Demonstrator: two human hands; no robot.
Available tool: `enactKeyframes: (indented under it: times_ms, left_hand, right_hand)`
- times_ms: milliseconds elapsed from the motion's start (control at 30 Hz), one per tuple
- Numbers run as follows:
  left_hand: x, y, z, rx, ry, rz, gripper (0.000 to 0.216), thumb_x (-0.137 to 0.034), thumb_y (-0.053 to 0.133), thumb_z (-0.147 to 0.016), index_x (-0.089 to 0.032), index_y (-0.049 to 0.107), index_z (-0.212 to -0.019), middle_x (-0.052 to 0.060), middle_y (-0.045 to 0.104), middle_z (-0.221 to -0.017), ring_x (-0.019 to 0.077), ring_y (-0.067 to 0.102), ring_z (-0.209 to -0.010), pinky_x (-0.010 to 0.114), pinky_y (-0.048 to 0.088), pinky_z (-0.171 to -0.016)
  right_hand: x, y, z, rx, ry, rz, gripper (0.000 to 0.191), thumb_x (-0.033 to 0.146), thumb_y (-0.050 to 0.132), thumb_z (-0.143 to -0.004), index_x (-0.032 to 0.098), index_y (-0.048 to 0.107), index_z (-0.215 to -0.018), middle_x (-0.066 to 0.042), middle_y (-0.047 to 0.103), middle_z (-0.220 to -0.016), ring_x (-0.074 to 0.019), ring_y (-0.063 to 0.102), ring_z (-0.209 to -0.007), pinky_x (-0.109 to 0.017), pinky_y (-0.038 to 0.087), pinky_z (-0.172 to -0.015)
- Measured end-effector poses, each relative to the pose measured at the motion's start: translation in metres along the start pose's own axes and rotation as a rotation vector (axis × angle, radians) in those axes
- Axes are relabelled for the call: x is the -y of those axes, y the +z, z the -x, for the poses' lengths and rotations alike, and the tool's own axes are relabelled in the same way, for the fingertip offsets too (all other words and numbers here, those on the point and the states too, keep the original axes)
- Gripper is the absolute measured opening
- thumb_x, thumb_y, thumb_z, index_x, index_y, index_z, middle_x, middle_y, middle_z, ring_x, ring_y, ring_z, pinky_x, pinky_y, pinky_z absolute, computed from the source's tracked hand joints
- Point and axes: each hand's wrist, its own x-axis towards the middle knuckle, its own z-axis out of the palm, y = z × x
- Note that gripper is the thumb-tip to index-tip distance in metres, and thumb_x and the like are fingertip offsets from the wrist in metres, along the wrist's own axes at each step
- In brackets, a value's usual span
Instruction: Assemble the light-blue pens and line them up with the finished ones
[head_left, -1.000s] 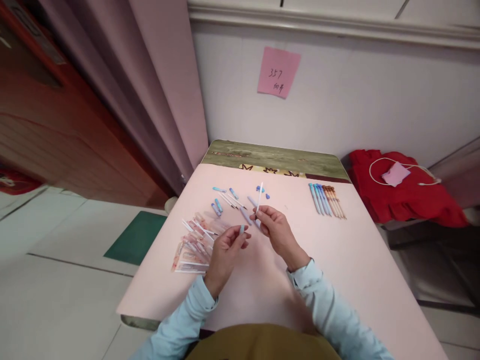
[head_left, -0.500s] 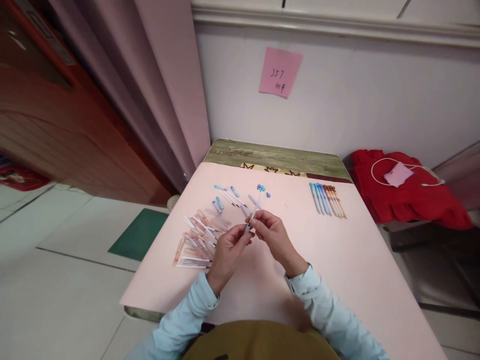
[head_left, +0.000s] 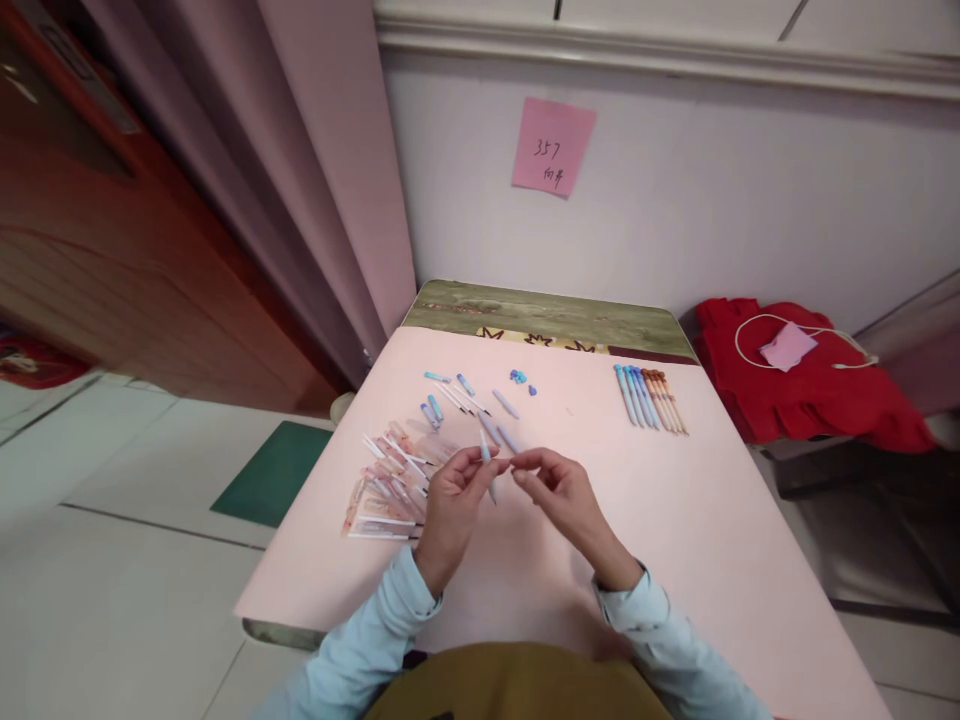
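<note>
My left hand (head_left: 454, 500) pinches a light blue pen barrel (head_left: 487, 458) between thumb and fingers, its white end pointing up and its tip down. Just to the right is my right hand (head_left: 562, 495), thumb and forefinger a little apart, with nothing visible between them. Loose bluish pen barrels (head_left: 506, 404) lie beyond the hands. White refills (head_left: 452, 397) and blue printed barrel pieces (head_left: 435, 407) are to the left of those. Small blue caps (head_left: 518, 377) sit farther back.
Pinkish pen parts and more refills (head_left: 386, 490) are heaped at the left of the pink-covered table (head_left: 637, 560). A row of finished-looking blue and brown pens (head_left: 649, 398) lies at the right. Beyond the table's right edge is a red cloth (head_left: 810, 400) with a white cord.
The white refill has slid down into the barrel in my left hand, leaving a short white end above it. My right hand has let go and moved slightly right.
</note>
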Motion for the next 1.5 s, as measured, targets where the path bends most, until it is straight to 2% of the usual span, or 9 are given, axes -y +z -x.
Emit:
enactKeyframes:
  times_ms: [100,267,400,533,733,867,1033,1233,1500]
  left_hand:
    - [0.008,0.003,-0.001,-0.035,-0.037,0.003,0.024,-0.035,0.070,-0.078,-0.017,0.062,-0.092,0.007,0.074,-0.088,0.0204,0.070,-0.085,0.031,0.050,-0.080]
    - [0.018,0.011,-0.002,0.054,-0.076,-0.001,0.025,-0.035,0.070,-0.077,-0.018,0.060,-0.092,0.006,0.073,-0.088,0.0191,0.069,-0.082,0.030,0.051,-0.077]
    - [0.022,0.009,-0.003,0.097,-0.091,-0.001,0.035,-0.033,0.073,-0.075,-0.018,0.060,-0.105,0.007,0.072,-0.099,0.0180,0.066,-0.094,0.031,0.049,-0.087]
    - [0.025,-0.001,-0.009,0.108,-0.145,-0.084,0.031,-0.037,0.072,-0.075,-0.016,0.064,-0.097,0.007,0.070,-0.090,0.0174,0.064,-0.084,0.032,0.051,-0.079]
    - [0.012,-0.031,-0.040,-0.019,0.039,-0.262,0.023,-0.034,0.071,-0.074,-0.017,0.067,-0.088,0.004,0.067,-0.083,0.0160,0.060,-0.079,0.027,0.048,-0.071]
    - [0.008,-0.050,-0.053,-0.095,0.085,-0.235,0.024,-0.036,0.071,-0.074,-0.017,0.067,-0.088,0.002,0.066,-0.078,0.0145,0.059,-0.072,0.026,0.047,-0.065]
    - [0.010,-0.058,-0.049,-0.129,0.053,-0.210,0.024,-0.035,0.071,-0.073,-0.016,0.066,-0.086,0.003,0.067,-0.077,0.0143,0.059,-0.068,0.027,0.048,-0.065]
    - [0.000,-0.076,-0.044,-0.216,0.075,-0.211,0.022,-0.035,0.072,-0.073,-0.016,0.067,-0.084,0.002,0.065,-0.074,0.0137,0.057,-0.066,0.025,0.046,-0.063]
    - [-0.003,-0.083,-0.043,-0.239,0.061,-0.197,0.027,-0.039,0.074,-0.071,-0.016,0.068,-0.083,0.001,0.064,-0.071,0.0121,0.054,-0.062,0.024,0.045,-0.061]
  right_hand:
    - [-0.009,0.007,0.012,0.028,0.026,0.136,0.023,0.038,0.069,-0.078,0.018,0.068,-0.090,-0.001,0.067,-0.079,-0.0071,0.043,-0.050,-0.021,0.036,-0.048]
    - [-0.012,0.014,0.022,-0.039,0.008,0.305,0.016,0.035,0.065,-0.080,0.019,0.067,-0.081,0.001,0.067,-0.070,-0.0089,0.050,-0.051,-0.021,0.039,-0.053]
    - [-0.022,-0.013,0.012,-0.182,0.049,0.515,0.017,0.039,0.063,-0.081,0.023,0.070,-0.082,0.002,0.070,-0.075,-0.0111,0.057,-0.057,-0.022,0.040,-0.057]
    - [-0.038,-0.048,-0.002,-0.350,0.137,0.913,0.019,0.037,0.058,-0.085,0.026,0.072,-0.089,0.001,0.070,-0.082,-0.0148,0.061,-0.068,-0.024,0.034,-0.059]
    - [-0.050,-0.063,-0.006,-0.388,0.140,1.138,0.020,0.035,0.056,-0.089,0.025,0.071,-0.097,-0.001,0.069,-0.091,-0.0140,0.060,-0.069,-0.025,0.026,-0.054]
    - [-0.035,-0.043,-0.020,-0.366,0.020,1.064,0.021,0.038,0.055,-0.090,0.024,0.070,-0.096,-0.001,0.069,-0.092,-0.0135,0.060,-0.069,-0.024,0.029,-0.056]
    - [-0.008,0.007,-0.071,-0.162,-0.128,1.001,0.019,0.033,0.054,-0.090,0.024,0.070,-0.090,-0.002,0.069,-0.090,-0.0146,0.062,-0.075,-0.024,0.035,-0.063]
    - [-0.006,0.044,-0.130,-0.027,-0.011,1.160,0.024,0.027,0.047,-0.091,0.024,0.070,-0.095,-0.006,0.071,-0.099,-0.0181,0.064,-0.086,-0.025,0.041,-0.070]
    - [-0.016,0.052,-0.151,0.037,0.027,1.168,0.021,0.022,0.054,-0.084,0.020,0.073,-0.092,-0.009,0.073,-0.096,-0.0207,0.065,-0.090,-0.028,0.044,-0.075]
